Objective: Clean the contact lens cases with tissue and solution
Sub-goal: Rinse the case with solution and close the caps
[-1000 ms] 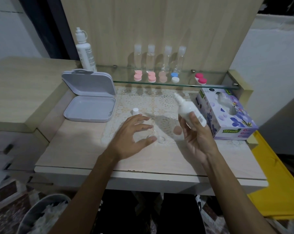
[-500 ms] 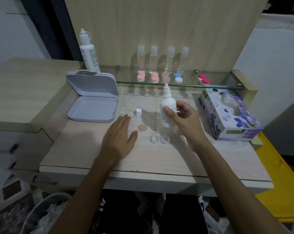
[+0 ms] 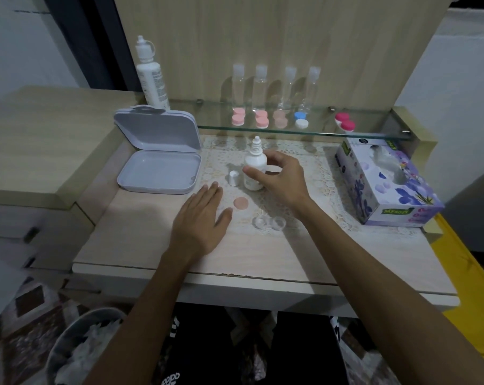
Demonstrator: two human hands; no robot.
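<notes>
Right hand (image 3: 279, 179) curled round the small solution bottle (image 3: 254, 169), upright on the lace mat at 12 o'clock from the open clear lens case (image 3: 269, 223); left hand (image 3: 200, 223) flat on the desk (image 3: 140, 240), fingers straight, holding nothing. Bottle uncapped (white cap (image 3: 234, 178) just beside it at 9 o'clock), so liable to tip and spill if let go carelessly. Peach lid (image 3: 241, 203) loose near the left thumb, easily brushed away. Tissue box (image 3: 385, 182) at 3 o'clock, untouched.
</notes>
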